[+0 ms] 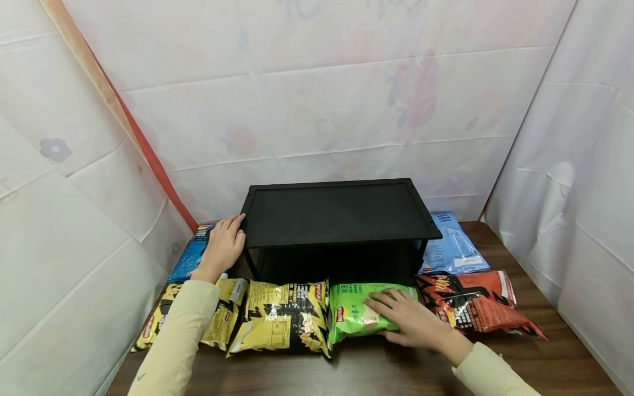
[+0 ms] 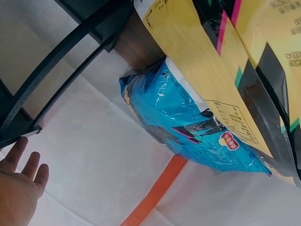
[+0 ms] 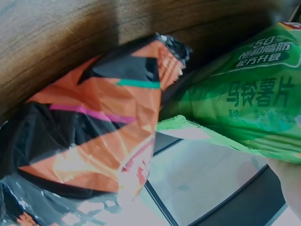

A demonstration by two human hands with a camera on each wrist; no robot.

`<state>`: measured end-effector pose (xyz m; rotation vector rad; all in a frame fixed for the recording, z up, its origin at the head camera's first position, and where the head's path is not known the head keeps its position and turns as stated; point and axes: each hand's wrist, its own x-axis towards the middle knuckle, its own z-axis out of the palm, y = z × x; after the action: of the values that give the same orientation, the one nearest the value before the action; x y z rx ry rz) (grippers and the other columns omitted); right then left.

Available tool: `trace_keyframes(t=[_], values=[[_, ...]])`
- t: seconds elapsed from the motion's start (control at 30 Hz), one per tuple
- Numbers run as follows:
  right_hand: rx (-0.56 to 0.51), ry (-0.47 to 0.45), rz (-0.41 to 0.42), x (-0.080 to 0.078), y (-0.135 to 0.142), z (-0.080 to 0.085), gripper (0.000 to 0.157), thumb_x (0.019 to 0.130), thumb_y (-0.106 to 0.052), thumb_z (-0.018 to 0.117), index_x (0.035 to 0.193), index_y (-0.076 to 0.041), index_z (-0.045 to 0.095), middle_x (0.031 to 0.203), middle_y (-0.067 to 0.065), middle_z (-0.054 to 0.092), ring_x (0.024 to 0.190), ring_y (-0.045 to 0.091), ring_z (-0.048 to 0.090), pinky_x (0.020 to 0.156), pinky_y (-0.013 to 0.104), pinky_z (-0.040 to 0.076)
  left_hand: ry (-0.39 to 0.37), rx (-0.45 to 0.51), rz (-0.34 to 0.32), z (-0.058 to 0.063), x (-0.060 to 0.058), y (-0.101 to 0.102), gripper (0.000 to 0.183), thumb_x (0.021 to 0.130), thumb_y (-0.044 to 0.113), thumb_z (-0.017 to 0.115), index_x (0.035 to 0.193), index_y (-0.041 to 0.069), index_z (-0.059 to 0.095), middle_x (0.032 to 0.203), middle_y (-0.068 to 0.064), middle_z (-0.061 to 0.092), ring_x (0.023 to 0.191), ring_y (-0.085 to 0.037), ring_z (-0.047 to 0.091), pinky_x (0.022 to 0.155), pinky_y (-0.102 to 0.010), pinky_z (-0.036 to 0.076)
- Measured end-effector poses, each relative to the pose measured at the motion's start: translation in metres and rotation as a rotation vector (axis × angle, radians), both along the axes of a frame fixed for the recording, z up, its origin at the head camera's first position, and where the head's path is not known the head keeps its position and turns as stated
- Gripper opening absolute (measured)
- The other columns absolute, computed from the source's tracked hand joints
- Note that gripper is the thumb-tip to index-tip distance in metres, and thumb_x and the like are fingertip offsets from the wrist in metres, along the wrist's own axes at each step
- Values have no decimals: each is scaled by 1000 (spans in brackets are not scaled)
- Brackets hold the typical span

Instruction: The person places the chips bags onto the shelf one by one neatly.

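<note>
My left hand (image 1: 224, 247) rests on the left edge of a black two-tier rack (image 1: 337, 214). In the left wrist view its fingers (image 2: 31, 165) are extended at the rack's corner. My right hand (image 1: 413, 319) lies over the right end of a green potato chip bag (image 1: 354, 308), fingers spread across the top and thumb low at the near side. That bag lies in front of the rack's opening. A yellow-and-black chip bag (image 1: 284, 313) is left of it, and a red-and-black chip bag (image 1: 470, 302) lies to its right.
Further yellow bags (image 1: 225, 313) lie at the left beneath my left forearm. Behind them is a blue bag (image 1: 188, 258). A light blue bag (image 1: 453, 245) lies beside the rack's right side. White printed cloth (image 1: 317, 110) surrounds the brown wooden table (image 1: 356, 374).
</note>
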<state>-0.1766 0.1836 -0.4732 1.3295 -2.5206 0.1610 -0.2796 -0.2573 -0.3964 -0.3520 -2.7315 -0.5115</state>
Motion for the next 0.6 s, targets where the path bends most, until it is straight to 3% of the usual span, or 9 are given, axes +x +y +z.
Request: trace_keyframes(t=[0.27, 0.43, 0.6], values=[[-27, -125, -27, -2, -1, 16, 66, 81, -39, 65, 139, -21, 39, 131, 2, 49, 113, 19, 53, 87, 43, 48, 5, 4, -5, 1, -2, -1, 48, 98, 24, 27, 142, 5, 33, 141, -21, 35, 128, -42, 28, 104, -59, 21], [-27, -212, -44, -3, -3, 22, 63, 84, -38, 62, 140, -23, 37, 128, -1, 47, 102, 11, 56, 81, 40, 50, -3, 1, -6, 1, -1, -1, 48, 98, 23, 28, 142, 5, 33, 141, -21, 35, 128, -42, 28, 104, -59, 21], [-17, -223, -58, -2, -4, 25, 60, 86, -38, 59, 140, -24, 38, 125, -3, 48, 97, 8, 56, 78, 37, 50, -15, 9, -8, 1, 0, 0, 48, 98, 23, 28, 142, 5, 32, 141, -21, 34, 128, -42, 28, 104, -59, 20]])
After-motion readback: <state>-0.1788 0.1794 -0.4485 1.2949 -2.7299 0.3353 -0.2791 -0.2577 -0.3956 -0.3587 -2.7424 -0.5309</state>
